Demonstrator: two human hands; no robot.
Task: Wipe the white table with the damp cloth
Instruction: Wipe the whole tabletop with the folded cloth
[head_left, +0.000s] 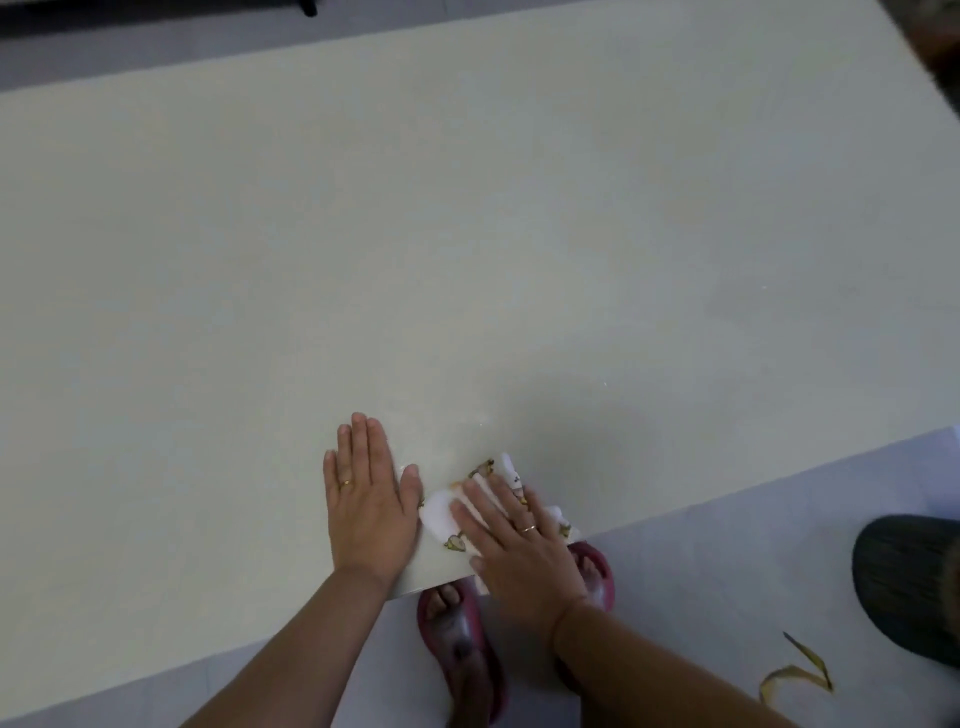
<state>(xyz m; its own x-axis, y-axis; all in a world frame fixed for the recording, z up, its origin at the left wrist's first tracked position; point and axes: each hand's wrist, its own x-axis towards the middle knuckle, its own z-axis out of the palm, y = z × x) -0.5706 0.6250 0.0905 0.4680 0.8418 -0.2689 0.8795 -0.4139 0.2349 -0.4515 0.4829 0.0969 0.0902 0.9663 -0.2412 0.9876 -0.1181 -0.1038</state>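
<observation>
The white table (415, 234) fills most of the view, its near edge running diagonally from lower left to right. A white cloth (441, 514) with small yellow printed figures lies flat at the near edge. My right hand (514, 545) presses down on the cloth with fingers spread, covering most of it. My left hand (366, 499) rests flat on the bare tabletop just left of the cloth, palm down, its thumb touching the cloth's left edge. Both hands wear a ring.
Below the table edge, my feet in dark red slippers (462, 644) stand on the pale tiled floor. A dark round bin or stool (909, 582) sits at the right. A yellow strip (795, 675) lies on the floor near it.
</observation>
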